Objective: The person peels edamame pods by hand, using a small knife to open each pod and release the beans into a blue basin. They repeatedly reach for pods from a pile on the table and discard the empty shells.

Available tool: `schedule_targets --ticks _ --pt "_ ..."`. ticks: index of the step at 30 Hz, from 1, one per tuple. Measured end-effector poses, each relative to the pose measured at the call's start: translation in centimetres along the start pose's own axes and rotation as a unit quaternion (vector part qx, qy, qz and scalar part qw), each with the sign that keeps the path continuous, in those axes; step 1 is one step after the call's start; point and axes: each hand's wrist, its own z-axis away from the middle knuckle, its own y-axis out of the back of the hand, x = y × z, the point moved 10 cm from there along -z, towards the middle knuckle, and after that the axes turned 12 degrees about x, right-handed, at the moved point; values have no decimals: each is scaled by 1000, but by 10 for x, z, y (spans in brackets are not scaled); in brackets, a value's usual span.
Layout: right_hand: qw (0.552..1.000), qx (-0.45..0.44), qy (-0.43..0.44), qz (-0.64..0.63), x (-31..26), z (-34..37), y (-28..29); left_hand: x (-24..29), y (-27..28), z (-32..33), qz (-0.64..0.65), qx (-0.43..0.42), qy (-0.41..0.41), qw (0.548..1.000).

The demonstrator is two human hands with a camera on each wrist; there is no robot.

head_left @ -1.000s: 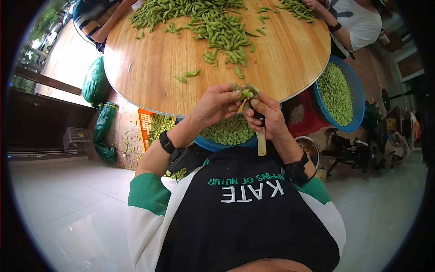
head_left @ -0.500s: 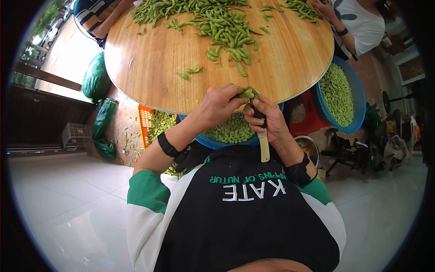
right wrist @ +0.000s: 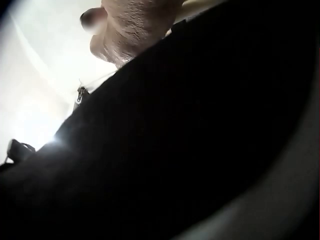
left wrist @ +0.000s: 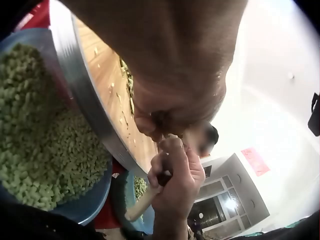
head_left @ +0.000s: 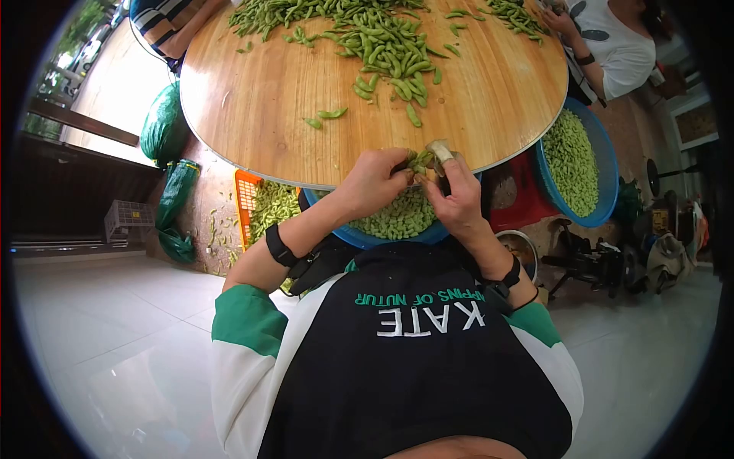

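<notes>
Over the near edge of the round wooden table [head_left: 260, 115], both hands meet at a green edamame pod [head_left: 418, 162]. My left hand [head_left: 371, 185] pinches the pod between thumb and fingers. My right hand [head_left: 461, 200] is up against the pod from the other side, with a pale, sleeve-like covering at its index fingertip. In the left wrist view, the right hand holds a tool with a pale handle [left wrist: 142, 204] that points downward; its working end is hidden. Directly below the hands stands a blue basin [head_left: 352, 236] of shelled beans. The right wrist view is mostly dark.
A heap of edamame pods [head_left: 375, 50] covers the table's far middle, with a few loose nearer. An orange crate [head_left: 246, 200] holds pods at the left. Another blue basin [head_left: 610, 180] of beans stands right, beside a red stool [head_left: 524, 195]. Two people sit across the table.
My right hand has turned, so the pale handle below it no longer shows in the head view and the pale fingertip points upward. The left hand stays at the pod.
</notes>
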Motion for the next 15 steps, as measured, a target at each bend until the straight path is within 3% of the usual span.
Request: schedule_targets --ticks 2,4,7,14,15 --pt "1000 -2 7 23 -2 2 -1 1 0 4 -23 9 -5 1000" --pt "999 -5 32 44 -2 3 -3 19 -2 7 -71 19 -112 991" --pt "996 -27 52 71 -8 3 -8 20 -1 11 -84 31 -72 993" --pt "995 -22 73 67 -4 6 -12 14 4 18 -150 13 -78 986" --pt "998 -38 31 31 3 6 -13 18 23 20 -207 67 -115 969"
